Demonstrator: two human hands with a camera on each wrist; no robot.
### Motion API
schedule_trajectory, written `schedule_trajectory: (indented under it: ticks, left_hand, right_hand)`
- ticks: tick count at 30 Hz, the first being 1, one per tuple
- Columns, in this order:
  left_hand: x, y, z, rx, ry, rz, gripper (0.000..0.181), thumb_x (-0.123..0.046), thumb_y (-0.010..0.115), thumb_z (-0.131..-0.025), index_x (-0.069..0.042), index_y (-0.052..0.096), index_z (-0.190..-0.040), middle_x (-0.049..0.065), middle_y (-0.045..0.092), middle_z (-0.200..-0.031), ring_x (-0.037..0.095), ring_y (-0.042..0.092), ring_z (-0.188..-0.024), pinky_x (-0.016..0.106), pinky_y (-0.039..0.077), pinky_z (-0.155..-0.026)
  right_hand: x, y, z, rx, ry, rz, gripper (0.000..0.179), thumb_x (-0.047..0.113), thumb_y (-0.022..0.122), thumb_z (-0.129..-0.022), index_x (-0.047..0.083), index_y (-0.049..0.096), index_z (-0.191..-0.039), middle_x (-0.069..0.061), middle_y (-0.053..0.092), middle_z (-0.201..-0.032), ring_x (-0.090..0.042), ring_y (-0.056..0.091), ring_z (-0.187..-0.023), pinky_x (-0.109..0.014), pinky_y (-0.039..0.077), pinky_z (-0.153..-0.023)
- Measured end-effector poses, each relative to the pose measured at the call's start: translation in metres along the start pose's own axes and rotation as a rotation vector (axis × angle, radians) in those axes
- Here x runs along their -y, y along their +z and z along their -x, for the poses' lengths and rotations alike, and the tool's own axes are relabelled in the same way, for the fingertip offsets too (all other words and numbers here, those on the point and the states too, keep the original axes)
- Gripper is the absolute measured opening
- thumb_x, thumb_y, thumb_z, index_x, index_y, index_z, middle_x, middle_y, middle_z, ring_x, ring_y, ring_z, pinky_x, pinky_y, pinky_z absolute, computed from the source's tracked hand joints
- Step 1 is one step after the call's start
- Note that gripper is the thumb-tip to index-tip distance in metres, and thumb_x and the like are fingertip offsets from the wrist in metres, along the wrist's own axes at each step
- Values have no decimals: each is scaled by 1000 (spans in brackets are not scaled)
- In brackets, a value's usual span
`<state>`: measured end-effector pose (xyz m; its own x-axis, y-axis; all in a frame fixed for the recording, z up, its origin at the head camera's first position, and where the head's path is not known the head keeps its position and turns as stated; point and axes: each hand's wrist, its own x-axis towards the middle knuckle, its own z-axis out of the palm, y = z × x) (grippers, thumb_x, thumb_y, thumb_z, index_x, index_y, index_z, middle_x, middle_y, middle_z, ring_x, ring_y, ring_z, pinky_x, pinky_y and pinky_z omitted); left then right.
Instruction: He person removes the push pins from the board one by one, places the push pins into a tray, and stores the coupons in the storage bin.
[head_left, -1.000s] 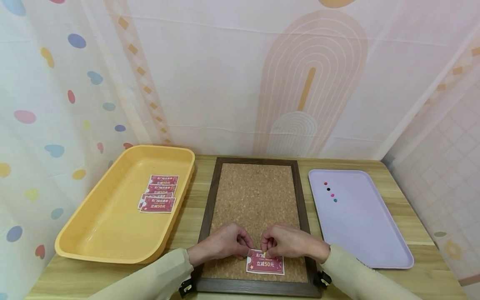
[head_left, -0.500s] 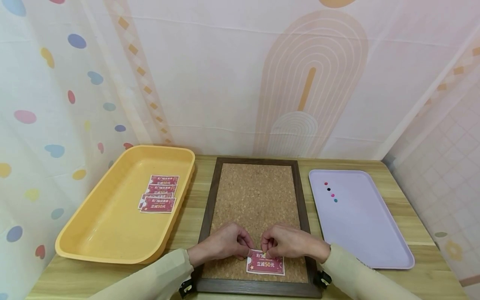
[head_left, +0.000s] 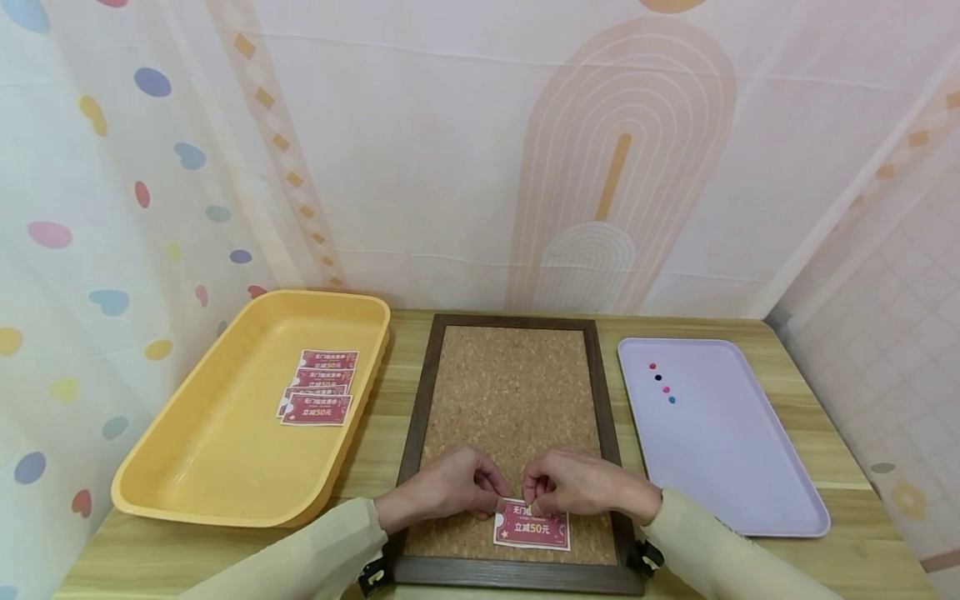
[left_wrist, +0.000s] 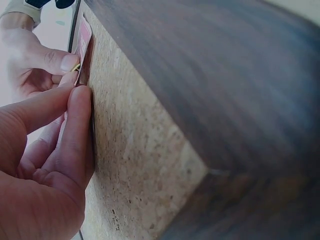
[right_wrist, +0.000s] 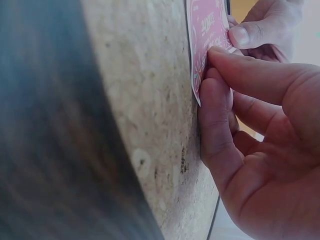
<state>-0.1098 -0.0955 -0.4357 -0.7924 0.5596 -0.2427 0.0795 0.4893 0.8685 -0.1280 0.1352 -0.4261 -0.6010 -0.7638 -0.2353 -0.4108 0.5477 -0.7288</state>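
A red coupon (head_left: 531,532) with a white border lies near the front of a cork board (head_left: 517,392) in a dark wooden frame. My left hand (head_left: 456,485) pinches its upper left corner between thumb and index finger. At the coupon's top edge, my right hand (head_left: 581,485) pinches a small yellow pushpin (left_wrist: 76,67), mostly covered by the fingertips. In the left wrist view, the coupon (left_wrist: 85,37) stands slightly off the cork at the pinched edge. The right wrist view has the coupon (right_wrist: 206,25) beside the right thumb and index finger; the pin's point is hidden.
To the left stands a yellow tray (head_left: 202,492) with several more red coupons (head_left: 318,409) overlapping inside. A lilac tray (head_left: 738,467) on the right holds several small pins (head_left: 667,390) in a row. A patterned curtain (head_left: 450,167) hangs behind the wooden table (head_left: 375,467).
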Motion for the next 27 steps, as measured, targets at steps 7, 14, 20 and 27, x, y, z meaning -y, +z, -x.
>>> schedule_trajectory:
  ticks: [7, 14, 20, 27]
  left_hand:
    - [0, 0, 0, 5, 3, 5, 5, -1, 82, -85, -2, 78, -87, 1, 74, -73, 9, 66, -60, 23, 55, -57]
    - [0, 0, 3, -6, 22, 21, 5, -1, 82, -85, -1, 78, -88, 1, 73, -73, 10, 65, -60, 23, 55, -57]
    - [-2, -3, 8, -55, 49, -1, 3, -3, 78, -87, -5, 79, -90, -1, 72, -76, 11, 64, -64, 23, 52, -56]
    - [-5, -16, 11, -105, 62, -1, 6, -8, 74, -90, -7, 78, -93, -3, 71, -80, 7, 62, -69, 24, 53, -59]
  right_hand:
    - [0, -1, -1, 32, -1, 0, 19, 2, 75, -87, 18, 69, -79, 15, 62, -75, 1, 54, -65, -21, 46, -63]
    - [1, -7, 1, 60, 0, -67, 18, -1, 70, -89, 16, 68, -82, 13, 62, -77, 0, 54, -68, -21, 47, -64]
    - [4, -17, 9, 0, 8, -85, 13, 4, 70, -89, 18, 69, -87, 13, 64, -82, -2, 60, -76, -23, 51, -70]
    - [6, -24, 16, -139, -69, -121, 10, 4, 69, -91, 14, 68, -90, 9, 65, -82, -4, 57, -72, -21, 48, -63]
